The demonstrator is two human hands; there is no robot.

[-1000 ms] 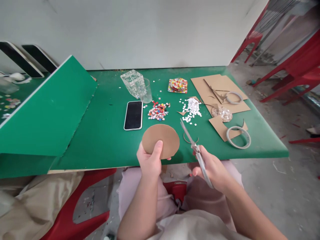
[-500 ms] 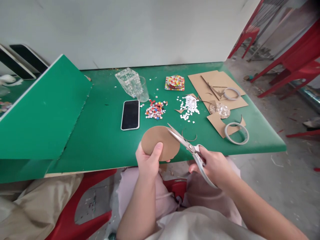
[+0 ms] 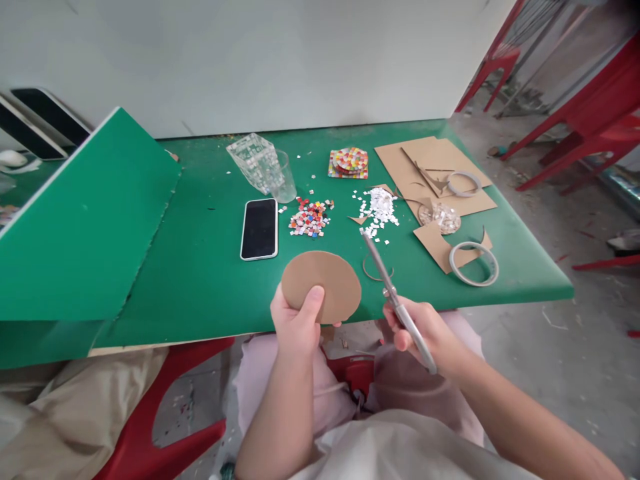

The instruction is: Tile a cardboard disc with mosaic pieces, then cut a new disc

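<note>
My left hand point(image 3: 299, 319) grips a round cardboard disc point(image 3: 335, 283) at its lower left, the thumb lying on top and the other fingers mostly hidden beneath. In my right hand point(image 3: 425, 330) is a pair of scissors point(image 3: 383, 267), turned edge-on with the blades pointing up and away. The blades stand apart from the disc, to its right. A thin curved cardboard offcut point(image 3: 371, 272) lies on the table just behind the scissors. Beyond the disc are a pile of coloured mosaic tiles point(image 3: 310, 219) and a pile of white tiles point(image 3: 381, 207).
A phone point(image 3: 259, 229) lies left of the coloured tiles, near a clear plastic cup point(image 3: 286, 179). Cardboard sheets point(image 3: 400, 152), tape rolls point(image 3: 474, 265) and a mosaic coaster stack point(image 3: 349, 163) sit farther back and right. A green board point(image 3: 95, 227) leans at left.
The scissors have come away from the disc's edge and rotated upright, their blades now edge-on to view. My left hand and the disc have hardly moved.
</note>
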